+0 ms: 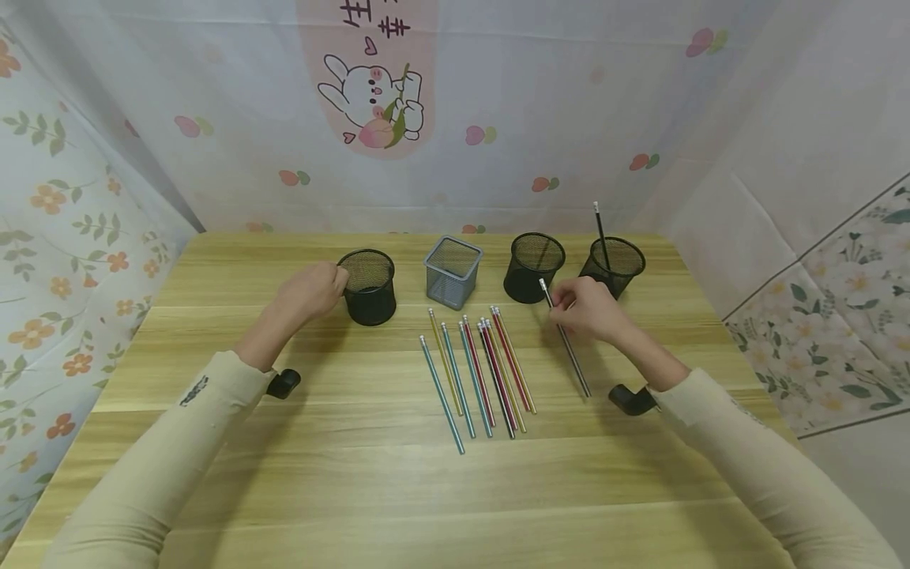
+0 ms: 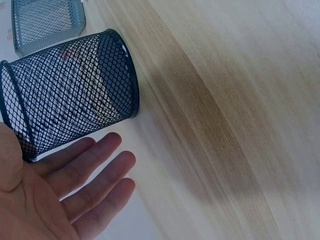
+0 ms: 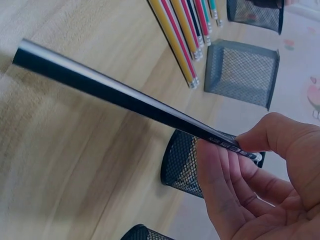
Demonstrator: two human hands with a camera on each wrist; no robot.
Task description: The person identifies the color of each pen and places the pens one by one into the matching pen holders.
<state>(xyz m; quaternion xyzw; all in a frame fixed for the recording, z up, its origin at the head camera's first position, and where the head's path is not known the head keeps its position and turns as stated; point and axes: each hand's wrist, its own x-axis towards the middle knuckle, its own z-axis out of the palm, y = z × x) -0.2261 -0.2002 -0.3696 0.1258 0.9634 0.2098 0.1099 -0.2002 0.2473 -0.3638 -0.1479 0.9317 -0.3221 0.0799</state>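
Note:
My right hand pinches a black pencil near its white-tipped end, between thumb and fingers. The pencil slants above the table, its other end toward the front, just in front of a round black mesh pen holder. At the left, my left hand holds the rim of another round black mesh pen holder with thumb and index finger; the other fingers extend loosely beside its wall. Between the hands several pencils in blue, yellow, red and black lie side by side on the table.
A square grey mesh pen holder stands at the back middle. Far right, a round black mesh pen holder contains one black pencil. The wooden table meets a patterned cloth at the back.

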